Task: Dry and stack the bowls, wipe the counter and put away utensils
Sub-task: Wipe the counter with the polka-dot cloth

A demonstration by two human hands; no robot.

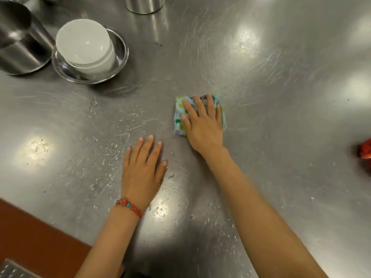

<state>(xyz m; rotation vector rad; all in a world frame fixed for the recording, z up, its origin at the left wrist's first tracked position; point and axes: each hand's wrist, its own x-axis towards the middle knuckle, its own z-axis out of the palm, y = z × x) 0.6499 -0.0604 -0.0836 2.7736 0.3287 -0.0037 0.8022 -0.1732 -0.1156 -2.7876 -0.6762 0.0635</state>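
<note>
My right hand (202, 123) presses flat on a folded light-blue cloth with coloured dots (178, 117) on the steel counter (281, 117). My left hand (143, 167) lies flat on the counter with fingers spread, holding nothing; a red bead bracelet is on its wrist. Water drops and smears cover the counter around and to the left of my hands. At the back left, stacked white bowls (84, 43) sit inside a shallow steel bowl (120, 55).
A large steel pot (18, 41) stands at the far left, beside the bowls. A steel canister (144, 5) stands at the back edge. A red object (365, 149) lies at the right edge. The counter's front edge runs at lower left, with brown floor beyond.
</note>
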